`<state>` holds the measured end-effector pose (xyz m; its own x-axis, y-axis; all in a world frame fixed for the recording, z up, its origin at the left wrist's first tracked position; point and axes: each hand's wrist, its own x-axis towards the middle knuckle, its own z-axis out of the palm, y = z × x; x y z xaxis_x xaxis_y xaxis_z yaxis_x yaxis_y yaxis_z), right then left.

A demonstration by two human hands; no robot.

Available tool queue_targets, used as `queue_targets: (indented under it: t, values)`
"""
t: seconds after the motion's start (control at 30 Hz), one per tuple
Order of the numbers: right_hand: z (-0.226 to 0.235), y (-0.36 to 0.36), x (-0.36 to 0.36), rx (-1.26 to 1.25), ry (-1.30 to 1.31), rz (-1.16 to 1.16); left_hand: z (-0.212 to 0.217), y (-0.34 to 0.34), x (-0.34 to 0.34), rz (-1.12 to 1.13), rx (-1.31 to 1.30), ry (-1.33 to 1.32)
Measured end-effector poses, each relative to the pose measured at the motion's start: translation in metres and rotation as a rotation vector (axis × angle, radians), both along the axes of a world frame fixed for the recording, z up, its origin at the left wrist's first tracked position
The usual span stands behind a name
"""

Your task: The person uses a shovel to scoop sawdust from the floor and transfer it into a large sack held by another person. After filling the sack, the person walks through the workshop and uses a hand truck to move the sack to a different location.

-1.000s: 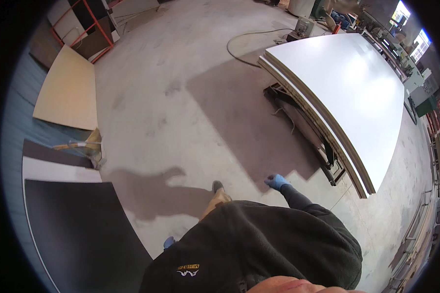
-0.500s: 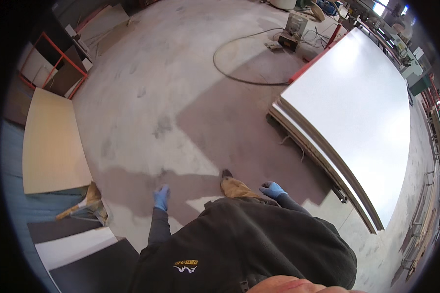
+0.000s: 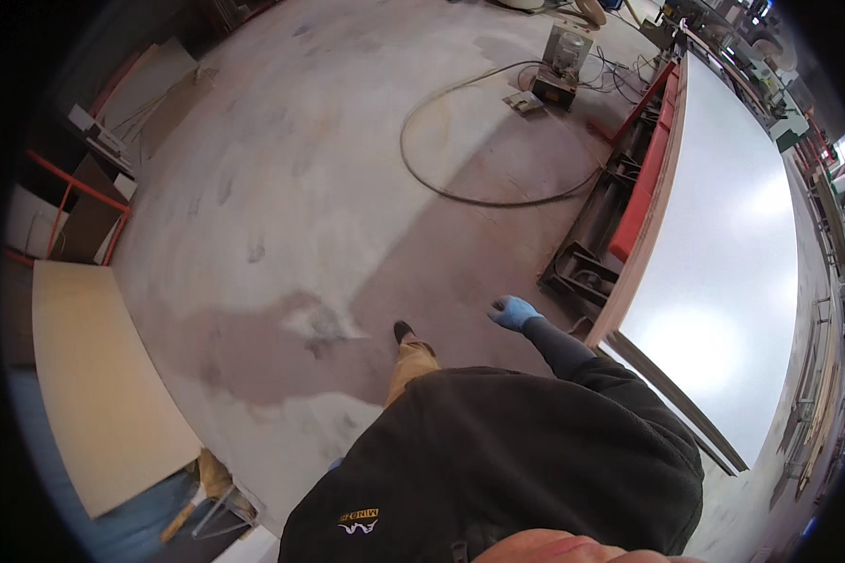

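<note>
My right hand (image 3: 514, 312), in a blue glove, hangs over the floor (image 3: 253, 188) with its fingers loosely bent and apart. Nothing shows in it. It is nearest to the stack of large white-topped panels (image 3: 723, 244) on my right, but does not touch it. Of my left hand (image 3: 335, 464) only a sliver of blue glove shows past the edge of my dark jacket, and its fingers are hidden. Below, one of my feet in a dark shoe (image 3: 403, 330) stands out ahead of the jacket.
A red and black metal lift frame (image 3: 640, 206) runs beside the panels. Ahead, a hose (image 3: 413, 174) loops over the floor by a small machine (image 3: 561, 66). To the left are a pale wood-coloured panel (image 3: 103, 375) and an orange rack (image 3: 75, 178).
I have moved forward beside the panel stack, uncovering more of the lift frame. My left hand has dropped back almost behind my jacket. My right hand has swung forward.
</note>
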<state>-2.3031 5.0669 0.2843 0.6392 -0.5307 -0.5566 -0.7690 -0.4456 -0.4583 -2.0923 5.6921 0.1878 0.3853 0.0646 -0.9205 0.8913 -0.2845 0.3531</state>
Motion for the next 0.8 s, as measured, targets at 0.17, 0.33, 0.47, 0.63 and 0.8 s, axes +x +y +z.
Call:
queue_targets:
  t: [0.17,0.33,0.47,0.63,0.8]
  values:
    - [-0.025,-0.071,0.052,0.122,0.328,-0.030,0.002,-0.149,0.247,-0.093,-0.106,-0.100]
    - [-0.063,-0.136,0.123,0.193,0.147,-0.450,0.036,-0.384,0.489,-0.266,0.008,-0.235]
    - [-0.091,-0.206,0.215,0.215,0.208,-0.154,0.057,-0.558,0.622,-0.374,-0.255,-0.465]
    - [-0.070,-0.359,0.371,0.275,0.382,-0.343,0.063,-0.671,0.716,-0.548,-0.202,-0.414]
    - [-0.034,-0.555,0.584,0.009,0.215,-0.368,0.051,-0.703,0.798,-0.222,-0.052,-0.282]
